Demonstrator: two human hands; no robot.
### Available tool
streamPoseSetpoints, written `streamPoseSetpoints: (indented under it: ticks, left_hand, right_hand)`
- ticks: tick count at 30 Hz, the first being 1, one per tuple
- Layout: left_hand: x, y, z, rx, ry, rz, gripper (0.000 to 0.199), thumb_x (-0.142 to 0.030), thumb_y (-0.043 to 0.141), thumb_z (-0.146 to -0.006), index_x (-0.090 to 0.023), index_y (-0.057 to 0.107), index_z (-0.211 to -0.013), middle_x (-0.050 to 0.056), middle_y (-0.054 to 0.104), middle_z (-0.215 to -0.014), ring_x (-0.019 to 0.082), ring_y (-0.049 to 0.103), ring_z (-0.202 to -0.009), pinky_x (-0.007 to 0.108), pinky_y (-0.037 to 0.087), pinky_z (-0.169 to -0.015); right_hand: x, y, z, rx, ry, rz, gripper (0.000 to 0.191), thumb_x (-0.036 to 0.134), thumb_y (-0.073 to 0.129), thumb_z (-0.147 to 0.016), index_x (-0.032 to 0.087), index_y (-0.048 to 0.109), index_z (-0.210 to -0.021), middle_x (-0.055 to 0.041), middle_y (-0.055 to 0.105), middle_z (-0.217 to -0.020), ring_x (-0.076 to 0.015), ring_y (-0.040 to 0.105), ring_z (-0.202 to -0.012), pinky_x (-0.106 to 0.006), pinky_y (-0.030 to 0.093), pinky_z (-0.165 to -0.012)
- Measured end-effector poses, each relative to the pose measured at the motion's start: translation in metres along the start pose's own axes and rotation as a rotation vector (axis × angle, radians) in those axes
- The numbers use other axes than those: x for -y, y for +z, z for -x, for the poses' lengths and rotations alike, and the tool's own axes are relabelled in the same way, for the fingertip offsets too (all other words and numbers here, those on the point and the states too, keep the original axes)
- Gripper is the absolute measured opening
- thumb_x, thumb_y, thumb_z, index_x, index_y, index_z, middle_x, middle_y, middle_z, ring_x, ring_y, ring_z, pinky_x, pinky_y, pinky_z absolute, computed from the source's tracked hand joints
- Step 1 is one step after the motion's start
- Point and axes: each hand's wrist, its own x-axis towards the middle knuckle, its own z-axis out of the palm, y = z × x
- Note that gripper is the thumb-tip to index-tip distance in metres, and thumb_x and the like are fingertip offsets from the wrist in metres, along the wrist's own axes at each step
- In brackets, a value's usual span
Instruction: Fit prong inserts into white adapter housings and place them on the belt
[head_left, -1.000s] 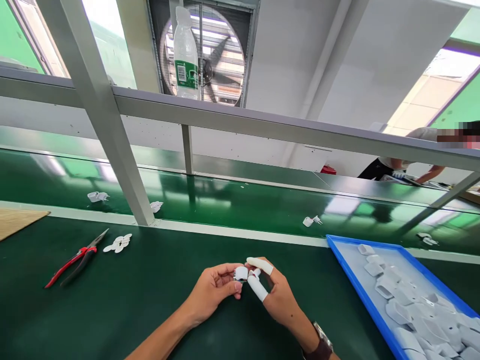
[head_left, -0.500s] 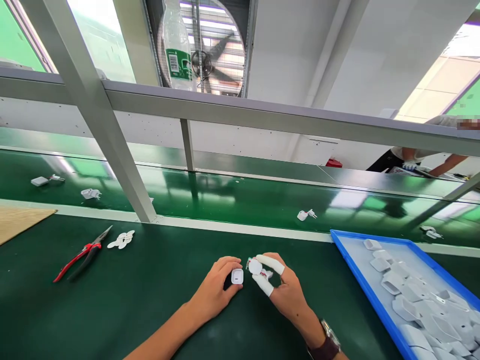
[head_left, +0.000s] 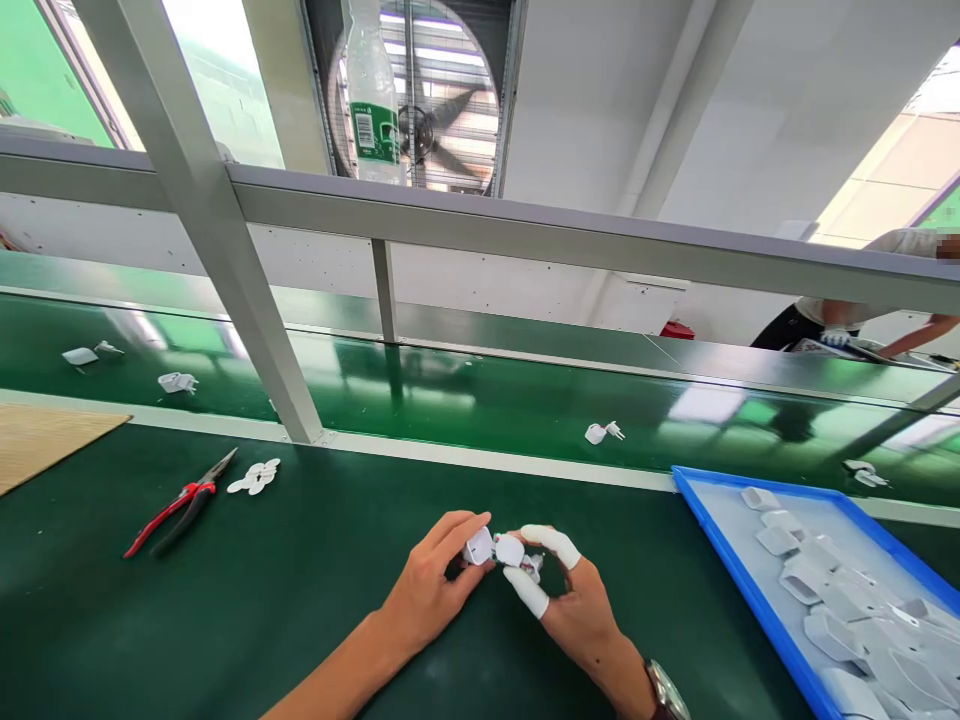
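Observation:
Between thumb and fingers, my left hand (head_left: 439,575) holds a small white square housing (head_left: 478,546), tilted with its side showing. My right hand (head_left: 574,590), with white covers on thumb and forefinger, pinches a small part with a round white disc (head_left: 509,550) on it. A whitish piece (head_left: 532,566) hangs at the disc's right, near the fingertips. The disc part's left end meets the housing's right side; whether it is inside the housing cannot be made out.
Pliers (head_left: 182,503) and several white discs (head_left: 255,477) lie at left on the green table (head_left: 315,560). At right stands a blue-rimmed tray (head_left: 742,600) of white housings. White plug parts (head_left: 604,432) rest on the green belt behind a metal frame (head_left: 247,290). A person (head_left: 847,310) is at far right.
The housing and the disc part have come together, and the housing has turned to show its side. Belt parts have shifted slightly left relative to the table. The view has shifted a little.

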Motion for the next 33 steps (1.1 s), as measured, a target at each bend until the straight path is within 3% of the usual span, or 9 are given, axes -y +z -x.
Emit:
streamPoseSetpoints:
  ticks: [5, 13, 19, 26, 33]
  left_hand:
    - [-0.002, -0.001, 0.002, -0.025, 0.122, -0.099, 0.049, -0.018, 0.057, -0.099, -0.028, 0.051, -0.146, 0.009, 0.065, -0.129, 0.022, 0.066, -0.119, 0.035, 0.058, -0.103]
    - [-0.003, -0.002, 0.002, -0.106, 0.282, -0.194, 0.041, -0.011, 0.055, -0.099, -0.023, 0.053, -0.138, 0.010, 0.067, -0.124, 0.022, 0.069, -0.115, 0.035, 0.059, -0.102]
    - [-0.006, -0.005, 0.001, -0.123, 0.378, -0.195, 0.037, -0.007, 0.056, -0.097, -0.015, 0.055, -0.134, 0.013, 0.066, -0.122, 0.021, 0.067, -0.115, 0.033, 0.060, -0.102]
    - [-0.008, -0.006, -0.001, -0.117, 0.413, -0.198, 0.038, -0.004, 0.057, -0.096, -0.013, 0.056, -0.133, 0.013, 0.065, -0.121, 0.021, 0.066, -0.115, 0.033, 0.060, -0.102]
    - [-0.005, -0.005, 0.003, -0.083, 0.410, -0.221, 0.041, -0.002, 0.055, -0.096, -0.014, 0.054, -0.136, 0.013, 0.065, -0.121, 0.022, 0.066, -0.114, 0.035, 0.061, -0.101]
  right_hand:
    - [0.008, 0.001, 0.002, -0.010, -0.230, 0.045, 0.048, 0.009, 0.061, -0.093, 0.035, 0.057, -0.134, -0.0057, 0.071, -0.113, -0.0227, 0.070, -0.096, -0.038, 0.060, -0.081]
    - [0.013, 0.001, 0.009, -0.068, -0.318, 0.261, 0.055, 0.008, 0.063, -0.090, 0.031, 0.054, -0.140, -0.0084, 0.072, -0.111, -0.0270, 0.071, -0.099, -0.044, 0.062, -0.088]
    - [0.012, 0.002, 0.008, -0.120, -0.476, 0.380, 0.047, 0.006, 0.060, -0.092, 0.017, 0.055, -0.137, -0.0117, 0.072, -0.110, -0.0267, 0.071, -0.103, -0.044, 0.063, -0.091]
    - [0.014, 0.001, 0.008, -0.106, -0.481, 0.432, 0.041, 0.005, 0.057, -0.091, 0.012, 0.058, -0.132, -0.0137, 0.072, -0.109, -0.0272, 0.070, -0.105, -0.042, 0.063, -0.092]
    - [0.010, 0.003, 0.009, -0.094, -0.465, 0.436, 0.042, 0.005, 0.059, -0.091, 0.014, 0.057, -0.133, -0.0131, 0.071, -0.111, -0.0267, 0.069, -0.105, -0.044, 0.063, -0.093]
